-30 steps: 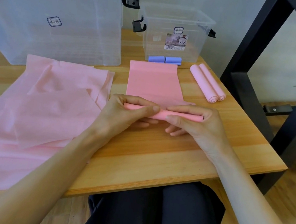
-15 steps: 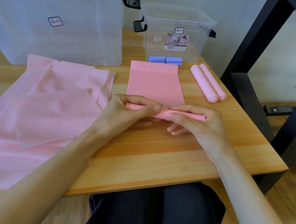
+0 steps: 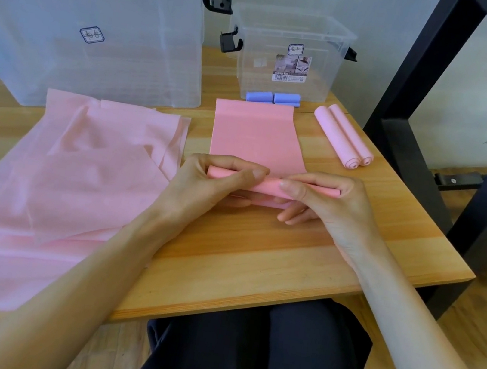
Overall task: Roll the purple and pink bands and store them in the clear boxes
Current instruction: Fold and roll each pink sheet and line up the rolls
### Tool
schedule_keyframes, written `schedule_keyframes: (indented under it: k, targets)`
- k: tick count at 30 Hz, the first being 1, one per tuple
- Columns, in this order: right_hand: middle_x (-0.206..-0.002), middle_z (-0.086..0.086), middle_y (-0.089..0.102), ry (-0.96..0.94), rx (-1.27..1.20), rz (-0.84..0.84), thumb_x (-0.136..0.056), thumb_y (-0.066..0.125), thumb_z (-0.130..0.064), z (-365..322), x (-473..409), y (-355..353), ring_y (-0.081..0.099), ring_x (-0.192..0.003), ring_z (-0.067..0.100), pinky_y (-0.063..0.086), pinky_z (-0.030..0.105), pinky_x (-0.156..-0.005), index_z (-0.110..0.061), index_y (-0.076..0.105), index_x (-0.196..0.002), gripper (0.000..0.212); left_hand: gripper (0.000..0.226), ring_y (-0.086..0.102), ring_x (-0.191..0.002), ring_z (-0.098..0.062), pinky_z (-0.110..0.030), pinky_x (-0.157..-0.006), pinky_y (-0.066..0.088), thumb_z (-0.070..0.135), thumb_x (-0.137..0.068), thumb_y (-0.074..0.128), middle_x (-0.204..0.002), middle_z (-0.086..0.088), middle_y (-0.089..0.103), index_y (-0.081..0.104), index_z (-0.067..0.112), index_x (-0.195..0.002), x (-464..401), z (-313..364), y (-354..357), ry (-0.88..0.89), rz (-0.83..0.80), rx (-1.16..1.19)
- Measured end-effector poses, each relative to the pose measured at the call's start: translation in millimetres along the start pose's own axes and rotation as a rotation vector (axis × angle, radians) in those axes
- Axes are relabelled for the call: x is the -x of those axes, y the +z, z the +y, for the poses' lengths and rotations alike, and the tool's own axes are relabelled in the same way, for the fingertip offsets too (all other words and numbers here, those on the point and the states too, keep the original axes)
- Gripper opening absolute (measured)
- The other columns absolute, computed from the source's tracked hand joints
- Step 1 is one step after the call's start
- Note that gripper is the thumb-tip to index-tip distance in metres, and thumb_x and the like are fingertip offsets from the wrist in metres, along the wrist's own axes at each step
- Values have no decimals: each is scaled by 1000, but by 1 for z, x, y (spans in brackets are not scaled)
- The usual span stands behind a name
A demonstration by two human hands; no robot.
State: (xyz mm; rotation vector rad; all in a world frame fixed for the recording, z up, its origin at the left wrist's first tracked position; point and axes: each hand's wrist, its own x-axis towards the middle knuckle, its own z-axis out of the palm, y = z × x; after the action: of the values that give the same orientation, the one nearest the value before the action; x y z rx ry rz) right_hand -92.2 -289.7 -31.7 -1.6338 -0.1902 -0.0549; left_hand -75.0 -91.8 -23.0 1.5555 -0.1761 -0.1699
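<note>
A heap of loose pink bands point(image 3: 59, 163) is spread over the left of the wooden table point(image 3: 273, 252), beside the left forearm. A large clear box point(image 3: 94, 29) is set at the back left and a small clear box point(image 3: 290, 55) at the back centre, with two purple rolls point(image 3: 272, 97) lying just in front of the small one. Two finished pink rolls point(image 3: 342, 139) are laid side by side to the right, pointing diagonally. The pink band point(image 3: 257, 136) is stretched flat away from the person, its near end rolled; the roll's long axis runs left to right. The roll is gripped by the left hand point(image 3: 214, 183) and the right hand point(image 3: 324, 202), fingers curled over it and thumbs pressed against its near side.
</note>
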Motion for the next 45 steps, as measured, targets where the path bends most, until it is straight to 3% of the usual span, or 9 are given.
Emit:
schedule_keyframes:
  k: [5,11,18,21,25,31,36,39,45]
  targets:
    - [-79,13,76,25,5,-11,-80,74,-25,-1,0,1,73,-63,29,61,30,-57,-10,77,-95,22,19,73,-87,-13,-23,-72,60,21,-79,74,-92,-2,78,78,11,-94,0,-1,-1,37,3,-45]
    - [-82,7,77,-15,0,-30,-77,78,-11,-1,-1,1,73,-68,25,60,28,-59,-7,75,-101,24,15,75,-79,-17,-21,-65,60,16,-86,70,-88,-6,78,76,6,-96,0,0,-1,-27,0,-7]
    - [-83,8,77,-14,14,15,-79,76,-21,1,0,1,73,-63,29,60,34,-58,-10,77,-94,18,26,72,-86,-11,-22,-72,59,25,-69,77,-91,0,77,78,13,-93,1,0,-1,26,-18,-25]
    - [-81,11,76,8,4,-3,-75,77,-24,-1,1,1,73,-63,30,61,32,-57,-10,76,-96,25,18,74,-81,-11,-20,-67,58,20,-78,74,-89,-1,78,77,11,-94,1,0,-1,0,-13,-17]
    - [-77,14,75,-8,4,-30,-76,78,-15,-2,1,1,72,-61,27,60,29,-56,-6,75,-98,24,16,76,-82,-18,-22,-68,60,18,-85,71,-91,-6,78,76,8,-96,1,1,-1,-41,-5,12]
    - [-69,16,72,22,6,-3,-79,76,-24,-2,2,1,70,-56,28,58,30,-51,-5,76,-90,21,24,72,-84,-11,-20,-72,58,24,-69,77,-89,0,77,78,15,-91,3,2,-1,48,-19,-30]
    - [-76,13,74,13,10,-15,-78,77,-22,-2,0,1,72,-62,28,60,30,-57,-7,76,-95,22,12,72,-78,-8,-18,-66,57,13,-79,76,-85,0,77,78,11,-91,2,1,0,31,22,-37]
    - [-80,13,76,-10,6,-22,-74,78,-18,-2,1,1,73,-64,27,60,29,-58,-8,74,-101,29,13,75,-78,-15,-20,-64,59,14,-83,73,-85,-7,78,76,9,-94,2,2,0,-25,15,-7]
    - [-73,16,74,-14,11,-1,-82,75,-17,-1,1,1,71,-59,28,59,30,-54,-5,75,-94,16,26,73,-80,-12,-20,-68,59,25,-70,75,-88,-1,77,77,12,-92,2,4,0,-2,7,14]
